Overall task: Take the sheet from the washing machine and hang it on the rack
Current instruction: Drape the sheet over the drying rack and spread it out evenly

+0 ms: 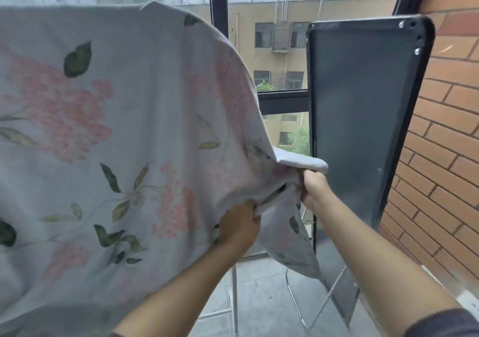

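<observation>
A pale sheet [134, 119] printed with pink flowers and green leaves is draped over the rack and fills the left half of the view. Its top edge lies over a hidden bar. Only the rack's white legs [234, 292] show below the cloth. My left hand [239, 226] grips a bunched fold at the sheet's right edge. My right hand [313, 187] holds the same edge a little higher and to the right, where a folded corner sticks out. The washing machine is out of view.
A dark grey folded board [363, 119] on thin metal legs leans upright at the right, close behind my right hand. A brick wall [440, 142] runs along the far right. A black-framed window [282, 98] stands behind, and grey floor tiles [261, 298] lie below.
</observation>
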`<state>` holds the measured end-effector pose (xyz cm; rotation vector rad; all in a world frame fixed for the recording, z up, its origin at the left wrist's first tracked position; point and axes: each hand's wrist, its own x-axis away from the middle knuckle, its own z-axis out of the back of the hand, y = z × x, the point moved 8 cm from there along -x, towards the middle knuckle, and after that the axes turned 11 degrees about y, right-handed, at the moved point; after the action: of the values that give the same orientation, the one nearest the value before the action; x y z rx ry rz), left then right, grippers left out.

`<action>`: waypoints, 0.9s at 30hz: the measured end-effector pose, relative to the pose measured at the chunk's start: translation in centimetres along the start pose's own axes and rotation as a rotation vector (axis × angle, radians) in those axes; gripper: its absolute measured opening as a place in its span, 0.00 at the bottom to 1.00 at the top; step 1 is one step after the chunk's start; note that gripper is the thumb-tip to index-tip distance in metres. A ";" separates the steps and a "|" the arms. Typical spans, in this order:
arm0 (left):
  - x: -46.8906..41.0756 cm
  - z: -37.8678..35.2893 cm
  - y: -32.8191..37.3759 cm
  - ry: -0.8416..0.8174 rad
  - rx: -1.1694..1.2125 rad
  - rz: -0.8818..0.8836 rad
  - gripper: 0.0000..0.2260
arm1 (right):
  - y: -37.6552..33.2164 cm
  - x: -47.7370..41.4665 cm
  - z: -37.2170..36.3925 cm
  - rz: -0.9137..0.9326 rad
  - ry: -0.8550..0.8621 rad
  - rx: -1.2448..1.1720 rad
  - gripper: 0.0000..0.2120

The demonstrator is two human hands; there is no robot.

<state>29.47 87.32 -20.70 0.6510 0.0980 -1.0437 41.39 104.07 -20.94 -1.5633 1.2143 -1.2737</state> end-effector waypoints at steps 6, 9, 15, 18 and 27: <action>-6.1 11.6 6.6 0.164 0.184 -0.094 0.05 | -10.8 0.8 -0.9 0.215 0.028 0.058 0.05; -8.2 15.0 8.5 0.195 0.269 -0.061 0.15 | -12.6 0.1 -0.6 0.310 0.011 0.200 0.10; -11.5 17.9 12.4 0.129 0.851 0.145 0.15 | -8.6 -1.9 1.8 0.314 -0.005 0.380 0.12; -11.6 17.6 14.7 -0.013 1.017 0.232 0.16 | -8.1 -1.0 1.2 0.283 -0.038 0.332 0.12; -9.4 11.5 10.6 -0.199 0.946 0.324 0.17 | -4.7 7.4 -1.1 0.408 -0.344 0.341 0.07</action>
<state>30.81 91.83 -3.07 1.3527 -0.6952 -0.7951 41.56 98.10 -14.43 -1.1537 0.9710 -0.8507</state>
